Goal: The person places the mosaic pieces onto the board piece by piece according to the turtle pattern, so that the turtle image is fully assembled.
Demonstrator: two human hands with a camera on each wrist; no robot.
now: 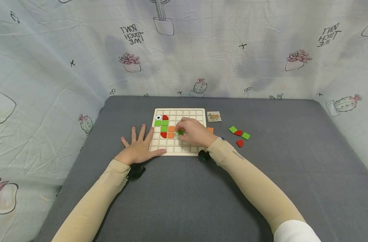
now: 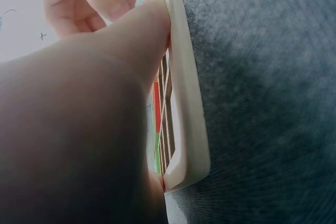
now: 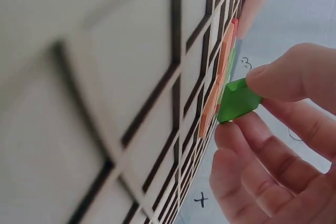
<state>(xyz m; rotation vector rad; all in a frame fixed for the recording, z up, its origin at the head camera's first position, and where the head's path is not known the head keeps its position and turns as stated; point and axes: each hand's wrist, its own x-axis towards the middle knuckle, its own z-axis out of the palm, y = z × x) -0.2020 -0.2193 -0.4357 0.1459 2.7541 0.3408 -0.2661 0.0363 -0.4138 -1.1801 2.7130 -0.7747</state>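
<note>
The right hand (image 1: 194, 131) pinches a green tile (image 3: 239, 101) in its fingers, over the gridded wooden board (image 1: 187, 149), near two orange tiles (image 1: 171, 135) – the left hand (image 1: 138, 148), fingers spread, has its thumb on the board's near edge – a picture card (image 1: 214, 116) and loose tiles (image 1: 245, 135) lie rightward on the bench (image 1: 178, 195)

The pale, square gridded board (image 1: 175, 148) looks like smooth, matt wood; the flat green block (image 3: 240, 101) has a faint sheen. Matt woven cloth covers the grey bench (image 1: 184, 195); the white printed backdrop (image 1: 184, 62) is creased cloth.
</note>
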